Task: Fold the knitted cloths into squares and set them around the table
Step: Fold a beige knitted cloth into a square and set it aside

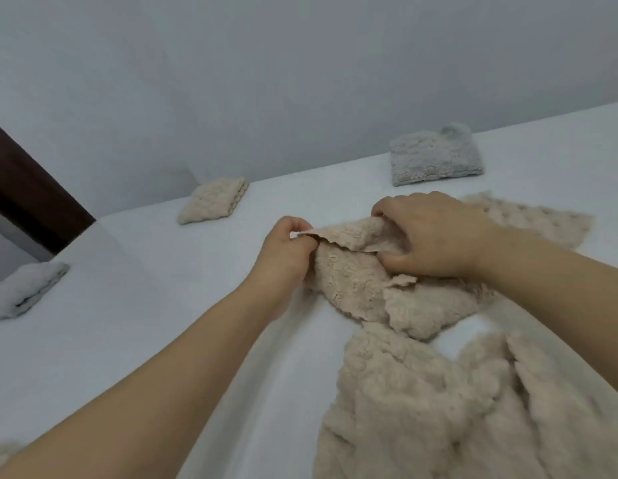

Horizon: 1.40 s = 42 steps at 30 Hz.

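Folding a beige knitted cloth [363, 288] over on a white table [162, 305], a person is working with both bare hands near the middle of the surface. The left hand [287, 250] is pinching one corner of the raised edge between curled fingers and thumb, while the right hand [432, 236] is gripping the same edge further along, its fingers curled over the top and its thumb tucked beneath the flap. The lifted edge is hanging stretched between the two hands, and the rest of the cloth is lying rumpled on the table below them.

A larger heap of beige cloths [456, 409] is lying crumpled at the near right, touching the one being worked. Another beige cloth [535, 219] is lying flat behind the right hand, partly hidden by the wrist.

Three folded squares are sitting well apart along the far and left edges of the table: a grey folded cloth [435, 157] at the far right, a beige folded cloth [214, 200] near the far corner, and a pale grey folded cloth [24, 288] at the left edge. A scrap of beige fabric [1, 454] is showing at the bottom left corner, cut off by the frame.

A pale wall [300, 63] is rising behind the table, with a dark brown frame [27, 191] slanting at the left.
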### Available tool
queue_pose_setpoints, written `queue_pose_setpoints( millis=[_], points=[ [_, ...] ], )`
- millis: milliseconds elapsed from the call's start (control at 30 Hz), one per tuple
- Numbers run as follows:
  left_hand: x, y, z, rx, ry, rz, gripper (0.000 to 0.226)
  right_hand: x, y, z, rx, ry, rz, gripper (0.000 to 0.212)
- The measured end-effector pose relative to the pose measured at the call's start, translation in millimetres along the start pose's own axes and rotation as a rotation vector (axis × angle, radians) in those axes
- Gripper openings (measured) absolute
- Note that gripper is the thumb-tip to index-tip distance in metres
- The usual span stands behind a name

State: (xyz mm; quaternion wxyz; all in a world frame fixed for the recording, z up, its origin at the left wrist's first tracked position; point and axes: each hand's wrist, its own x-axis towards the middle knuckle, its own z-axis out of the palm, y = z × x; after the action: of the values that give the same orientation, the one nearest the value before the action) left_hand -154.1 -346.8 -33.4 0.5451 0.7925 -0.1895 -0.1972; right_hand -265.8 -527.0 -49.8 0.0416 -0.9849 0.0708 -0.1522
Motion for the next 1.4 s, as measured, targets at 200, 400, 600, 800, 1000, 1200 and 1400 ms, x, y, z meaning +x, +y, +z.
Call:
queue_pose_setpoints(
  millis=[200,400,600,800,1000,1200,1400],
  points=[
    [-41,21,-55,-0.047,0.113,0.180,0.018,8,-79,-8,-0.121,0.130,0.086,0.054],
    [-121,76,-116,0.090,0.138,0.516,0.014,0,-179,-46,0.218,0.297,0.249,0.021],
    [-186,109,-199,0.289,0.191,0.636,0.029,-4,-247,-109,0.268,0.391,0.173,0.009],
    [-209,111,-246,0.165,0.242,0.561,0.030,-10,-279,-151,0.293,0.216,0.157,0.033],
    [-219,110,-263,0.105,0.201,0.502,0.039,-40,-319,-160,1.134,-0.153,0.136,0.029],
    [-230,116,-266,0.164,0.225,0.451,0.041,-60,-348,-152,0.857,-0.389,0.077,0.058],
    [-249,120,-265,0.171,0.193,0.455,0.023,-74,-353,-165,0.667,-0.312,0.112,0.036]
  ],
)
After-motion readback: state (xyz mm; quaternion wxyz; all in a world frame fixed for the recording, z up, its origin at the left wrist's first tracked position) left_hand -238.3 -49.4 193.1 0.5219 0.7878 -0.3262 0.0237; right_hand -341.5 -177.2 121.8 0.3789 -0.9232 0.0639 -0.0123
